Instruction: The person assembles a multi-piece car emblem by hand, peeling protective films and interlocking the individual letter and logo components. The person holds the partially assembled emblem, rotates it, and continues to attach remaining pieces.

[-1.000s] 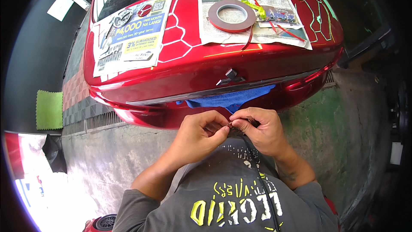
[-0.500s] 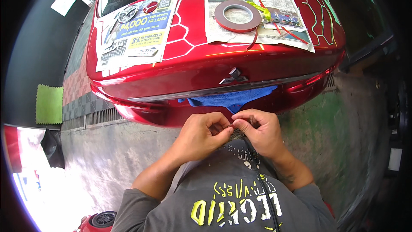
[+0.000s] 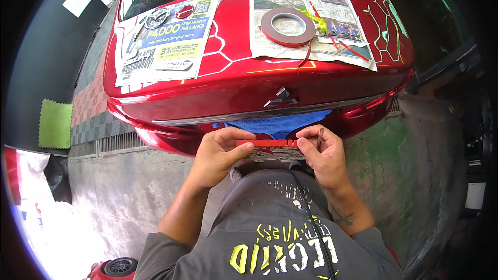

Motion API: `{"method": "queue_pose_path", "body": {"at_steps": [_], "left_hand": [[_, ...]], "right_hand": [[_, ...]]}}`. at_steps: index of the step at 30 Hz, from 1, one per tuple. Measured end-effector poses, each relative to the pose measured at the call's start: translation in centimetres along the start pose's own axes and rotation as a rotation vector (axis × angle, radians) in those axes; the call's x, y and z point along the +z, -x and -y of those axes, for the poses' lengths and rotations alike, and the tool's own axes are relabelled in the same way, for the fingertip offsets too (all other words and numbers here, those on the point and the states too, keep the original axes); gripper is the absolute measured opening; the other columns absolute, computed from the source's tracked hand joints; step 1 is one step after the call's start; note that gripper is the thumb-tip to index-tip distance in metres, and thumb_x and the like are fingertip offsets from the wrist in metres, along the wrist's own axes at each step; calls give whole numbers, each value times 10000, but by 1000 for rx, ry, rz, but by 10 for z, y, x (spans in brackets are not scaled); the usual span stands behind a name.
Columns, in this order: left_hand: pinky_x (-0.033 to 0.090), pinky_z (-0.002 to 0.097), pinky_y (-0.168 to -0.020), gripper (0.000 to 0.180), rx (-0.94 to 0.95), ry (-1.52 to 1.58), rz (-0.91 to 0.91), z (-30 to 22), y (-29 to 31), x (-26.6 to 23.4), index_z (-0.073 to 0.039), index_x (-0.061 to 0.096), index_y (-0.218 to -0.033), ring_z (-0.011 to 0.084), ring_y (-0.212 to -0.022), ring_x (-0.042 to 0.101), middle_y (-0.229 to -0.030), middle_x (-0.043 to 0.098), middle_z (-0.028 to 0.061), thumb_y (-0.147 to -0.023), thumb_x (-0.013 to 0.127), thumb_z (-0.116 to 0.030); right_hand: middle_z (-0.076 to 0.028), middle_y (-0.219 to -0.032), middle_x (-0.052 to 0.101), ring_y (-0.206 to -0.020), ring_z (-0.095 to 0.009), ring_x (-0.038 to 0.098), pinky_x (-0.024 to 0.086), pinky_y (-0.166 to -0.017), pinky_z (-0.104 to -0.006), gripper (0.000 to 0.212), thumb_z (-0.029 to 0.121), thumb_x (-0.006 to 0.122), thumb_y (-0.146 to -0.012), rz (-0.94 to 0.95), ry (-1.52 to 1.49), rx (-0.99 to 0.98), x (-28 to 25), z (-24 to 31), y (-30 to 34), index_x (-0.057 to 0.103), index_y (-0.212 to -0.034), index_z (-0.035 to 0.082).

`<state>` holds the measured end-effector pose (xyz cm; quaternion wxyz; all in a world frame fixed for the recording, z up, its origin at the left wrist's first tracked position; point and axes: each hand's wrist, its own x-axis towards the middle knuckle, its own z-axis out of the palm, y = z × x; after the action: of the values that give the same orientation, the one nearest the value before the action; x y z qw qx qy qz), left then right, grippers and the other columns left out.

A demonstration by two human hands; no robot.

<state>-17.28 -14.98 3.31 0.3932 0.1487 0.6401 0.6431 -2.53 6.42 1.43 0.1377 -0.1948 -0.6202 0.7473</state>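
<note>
I have a red strip stretched level between my two hands, out in front of my belly, with some silvery shapes under it that I cannot make out. My left hand is at its nine o'clock end, thumb and fingers closed in a pinch; my right hand, at three o'clock, nips the other end just as tightly, with a thin dark strip poking up by its fingers. Gripping only the ends likely keeps the strip straight and leaves its middle uncovered. Close by at twelve o'clock a blue cloth hangs at the back edge of the red car, perhaps to guard the paint. Farther off, near twelve, the tape roll lies on its side on newspaper, which I judge stops it rolling down the slope; its loose tail droops over the paper's edge. Between ten and eleven, a printed sheet carries loose badges, probably spread there so they don't scratch the finish.
</note>
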Motion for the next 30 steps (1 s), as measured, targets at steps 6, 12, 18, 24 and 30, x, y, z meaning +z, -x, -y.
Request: {"method": "queue_pose_path", "body": {"at_steps": [6,12,18,24,30], "left_hand": [[553,318,-917,192,329,-13,-43,7,6,1,15,714,-1056,180,-1004,691,-1037,733,112,-869,749,44],[459,404,-1042,305,743,-412,-107,7,14,5,-150,829,-928,310,-1274,568,-1308,639,142,-702,825,54],[470,359,-1018,340,728,-304,-162,14,18,10,-59,730,-1077,230,-1236,573,-1342,573,129,-767,797,63],[499,339,-960,293,314,257,52,40,23,34,-13,577,-1183,184,-1077,633,-1154,653,103,-921,707,-45],[546,330,-878,195,100,292,55,26,18,62,9,674,-1094,182,-981,685,-1090,719,121,-953,709,-122]], "right_hand": [[-69,-977,732,-810,-83,647,510,-685,-225,176,-62,738,-859,59,260,-314,-1,-3,1,735,-1014,20],[-109,-1107,688,-656,-139,575,455,-541,-233,343,-126,783,-684,-172,620,-868,-2,1,-1,768,-960,76],[-80,-1113,666,-605,-122,500,402,-472,-225,434,-107,802,-634,-233,761,-1130,-10,-2,-1,773,-1005,116],[-41,-1072,638,-616,-123,508,389,-460,-231,432,-63,816,-642,-276,897,-1237,-10,-4,2,777,-1023,138],[-31,-1121,612,-609,-116,499,367,-454,-227,437,-67,794,-660,-236,941,-1276,-6,-13,3,769,-1039,149]]}}
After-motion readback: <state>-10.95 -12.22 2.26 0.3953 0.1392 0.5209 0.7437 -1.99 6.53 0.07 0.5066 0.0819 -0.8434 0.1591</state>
